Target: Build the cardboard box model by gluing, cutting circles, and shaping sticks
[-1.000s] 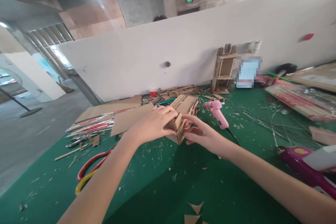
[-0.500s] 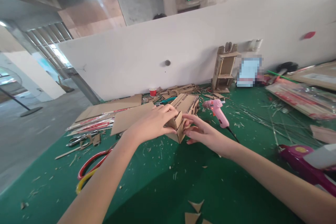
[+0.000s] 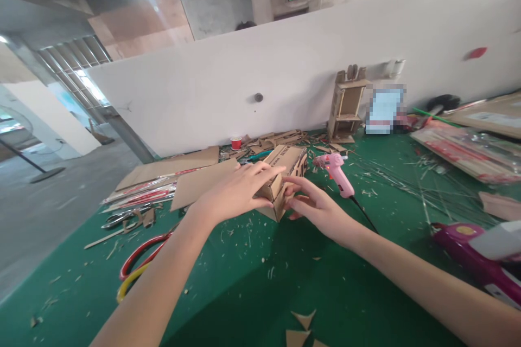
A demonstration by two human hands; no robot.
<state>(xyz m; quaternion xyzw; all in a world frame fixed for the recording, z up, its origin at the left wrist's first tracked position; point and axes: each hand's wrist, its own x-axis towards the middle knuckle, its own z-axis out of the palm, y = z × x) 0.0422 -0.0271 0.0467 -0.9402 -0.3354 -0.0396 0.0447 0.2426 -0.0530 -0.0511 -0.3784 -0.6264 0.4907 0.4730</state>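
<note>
A small cardboard box-like piece [image 3: 285, 165] stands on the green table [image 3: 252, 287] in the middle. My left hand [image 3: 234, 192] lies over its left side, fingers pressed on the top edge and thumb under it. My right hand [image 3: 315, 206] holds its near right corner, fingers curled against the cardboard. Both hands grip the same piece.
A pink glue gun [image 3: 337, 173] lies just right of the box. Flat cardboard sheets [image 3: 179, 171] and scissors [image 3: 120, 218] lie left, red and yellow loops [image 3: 136, 260] nearer. A cardboard shelf model [image 3: 345, 108] stands by the white wall. A purple tool [image 3: 472, 260] sits at right. Scraps litter the table.
My left fingers have stretched a little further over the top of the box. The right hand has shifted slightly along the near corner. The box stays in place.
</note>
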